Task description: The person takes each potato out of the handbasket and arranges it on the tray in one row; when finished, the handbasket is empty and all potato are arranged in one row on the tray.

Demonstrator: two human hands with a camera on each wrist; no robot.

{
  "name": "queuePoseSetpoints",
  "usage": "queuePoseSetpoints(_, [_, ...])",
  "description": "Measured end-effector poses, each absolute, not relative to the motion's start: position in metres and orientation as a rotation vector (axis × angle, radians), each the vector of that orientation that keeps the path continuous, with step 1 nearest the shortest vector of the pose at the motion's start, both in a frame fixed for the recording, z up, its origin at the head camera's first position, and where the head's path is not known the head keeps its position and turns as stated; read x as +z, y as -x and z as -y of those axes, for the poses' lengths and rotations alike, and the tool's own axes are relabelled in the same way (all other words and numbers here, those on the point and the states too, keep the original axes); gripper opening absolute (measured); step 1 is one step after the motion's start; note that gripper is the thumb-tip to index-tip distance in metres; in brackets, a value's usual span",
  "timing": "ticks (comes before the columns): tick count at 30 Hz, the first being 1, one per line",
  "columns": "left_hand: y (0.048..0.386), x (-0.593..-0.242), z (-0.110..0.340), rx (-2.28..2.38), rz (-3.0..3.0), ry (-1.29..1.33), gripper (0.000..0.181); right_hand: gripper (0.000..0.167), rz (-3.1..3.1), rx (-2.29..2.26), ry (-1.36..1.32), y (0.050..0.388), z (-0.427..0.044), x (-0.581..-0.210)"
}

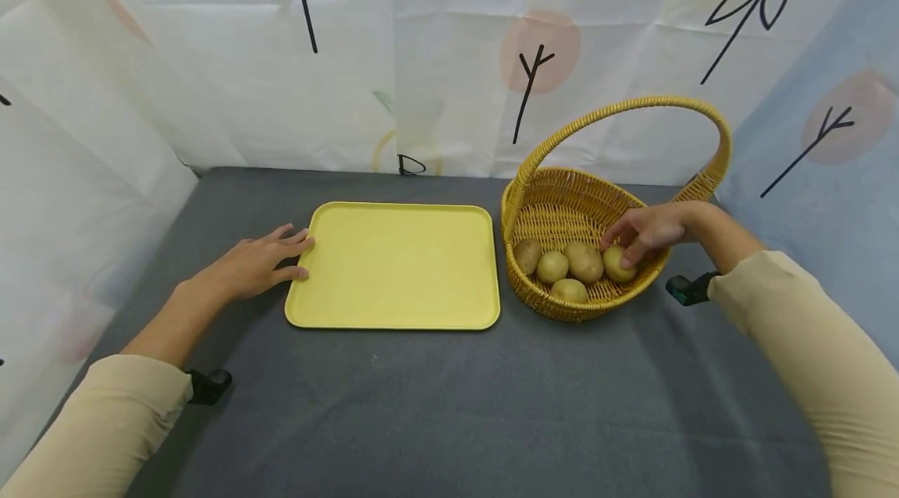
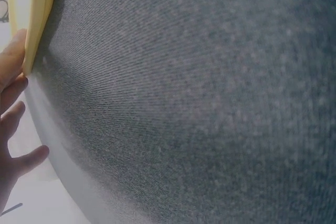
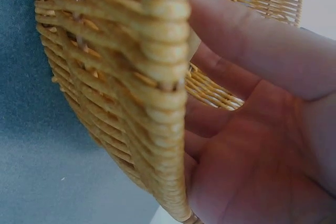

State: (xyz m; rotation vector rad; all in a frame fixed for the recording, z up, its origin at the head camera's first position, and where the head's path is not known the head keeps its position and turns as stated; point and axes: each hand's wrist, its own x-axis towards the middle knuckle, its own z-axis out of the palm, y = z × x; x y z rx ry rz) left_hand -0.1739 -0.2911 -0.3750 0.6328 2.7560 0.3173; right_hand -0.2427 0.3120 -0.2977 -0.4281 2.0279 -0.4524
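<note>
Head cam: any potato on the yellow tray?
No, all five visible potatoes are inside the wicker basket, to the right of the yellow tray.

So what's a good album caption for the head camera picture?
Left hand touches a yellow tray; right hand grips a potato in a wicker basket.

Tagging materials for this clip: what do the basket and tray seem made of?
Basket: apparently woven wicker or a plastic imitation, slightly glossy; interlaced strands show. Tray: probably plastic, smooth and fairly matte; even yellow colour, rounded, moulded-looking rim.
</note>
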Motion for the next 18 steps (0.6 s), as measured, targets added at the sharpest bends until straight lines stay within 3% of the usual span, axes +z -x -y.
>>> queuePoseSetpoints(18, [0.174, -0.374, 0.291, 0.293, -2.768, -0.669, 0.067, 0.06, -2.252, -0.741, 0.66, 0.204, -0.314, -0.279])
